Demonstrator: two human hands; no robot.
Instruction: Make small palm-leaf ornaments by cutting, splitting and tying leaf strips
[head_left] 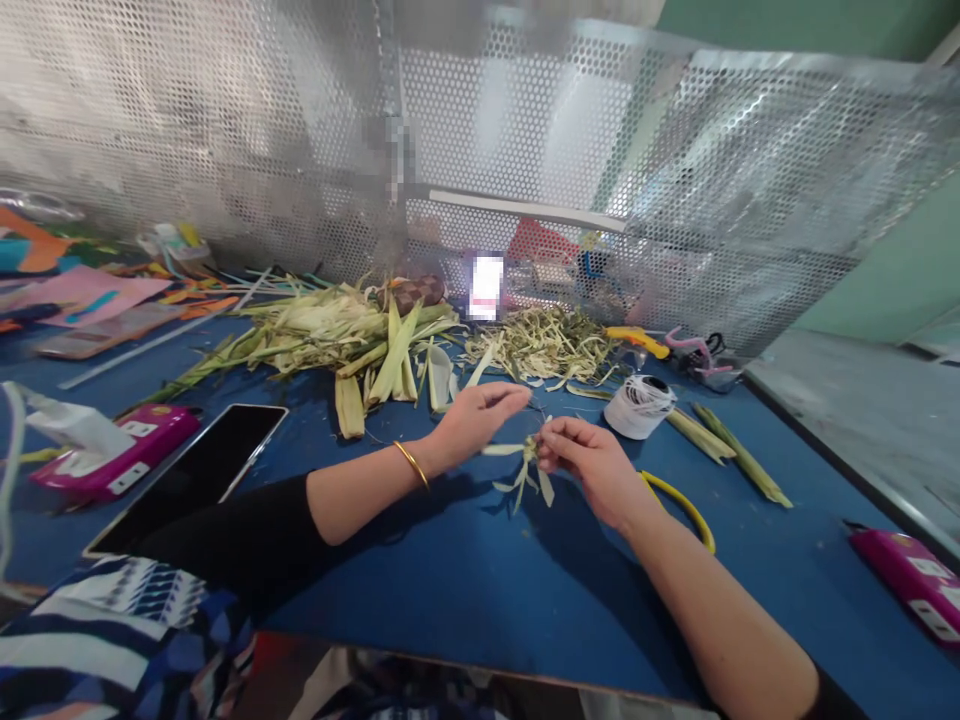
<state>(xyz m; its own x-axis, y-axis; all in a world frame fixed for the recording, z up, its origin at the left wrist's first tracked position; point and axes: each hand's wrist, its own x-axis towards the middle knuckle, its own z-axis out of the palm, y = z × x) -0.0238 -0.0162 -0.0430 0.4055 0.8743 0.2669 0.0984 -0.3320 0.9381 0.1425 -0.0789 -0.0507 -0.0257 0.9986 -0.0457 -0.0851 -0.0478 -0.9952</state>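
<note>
The right hand (589,462) pinches a sprig (529,455) of pale husk strips between thumb and fingertips, just above the middle of the counter (465,590). The left hand (476,422) has thumb and fingertips pressed together on what looks like a thin thread (538,406), close to the sprig. A white spool (634,412) stands beyond the right hand, near two green stalks (739,455) toward the counter's right edge. A yellow loop (694,515) lies partly behind the right wrist. Along the back edge lie husks (322,325) and, to their right, shreds (551,345). A phone (206,470) lies toward the left edge, beside a magenta power strip (166,425).
</note>
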